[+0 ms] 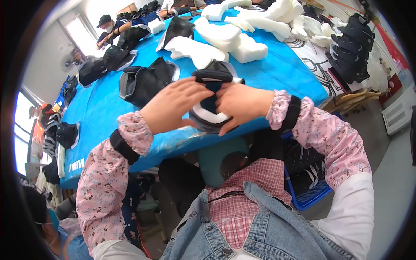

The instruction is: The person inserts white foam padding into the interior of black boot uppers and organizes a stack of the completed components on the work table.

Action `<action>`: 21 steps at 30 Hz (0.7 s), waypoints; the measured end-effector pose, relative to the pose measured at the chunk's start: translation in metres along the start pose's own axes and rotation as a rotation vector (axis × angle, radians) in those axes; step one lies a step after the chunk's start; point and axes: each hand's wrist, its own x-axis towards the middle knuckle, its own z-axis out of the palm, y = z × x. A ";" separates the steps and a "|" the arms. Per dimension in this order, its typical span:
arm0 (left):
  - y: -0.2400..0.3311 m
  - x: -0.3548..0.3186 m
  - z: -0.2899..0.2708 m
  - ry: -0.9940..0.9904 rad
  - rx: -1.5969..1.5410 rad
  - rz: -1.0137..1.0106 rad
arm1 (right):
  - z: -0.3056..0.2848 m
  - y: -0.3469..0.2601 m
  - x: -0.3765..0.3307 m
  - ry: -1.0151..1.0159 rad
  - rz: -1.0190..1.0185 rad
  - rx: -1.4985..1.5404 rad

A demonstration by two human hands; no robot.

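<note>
Both my hands hold one black fabric cover (213, 78) with a white foam piece (209, 117) showing inside it, at the near edge of the blue table (99, 108). My left hand (172, 105) grips its left side, fingers spread over the top. My right hand (242, 104) clasps its right side, thumb tucked under. Both wrists wear pink floral sleeve covers with black cuffs.
More black covers (145, 82) lie on the table beyond my hands, and white foam shapes (225, 39) are piled at the far right. A stack of black covers (353, 47) hangs at the right. A blue crate (310, 197) sits under my right arm. Other people work at the far end and lower left.
</note>
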 end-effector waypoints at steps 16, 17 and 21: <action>0.032 -0.004 0.045 -0.034 0.623 -0.066 | 0.001 -0.008 0.003 -0.088 0.081 -0.054; 0.029 0.000 0.045 -0.060 0.561 -0.038 | -0.001 -0.009 0.002 -0.073 0.064 -0.082; 0.011 0.000 0.032 -0.004 0.240 0.039 | -0.018 -0.014 0.007 -0.147 0.078 -0.081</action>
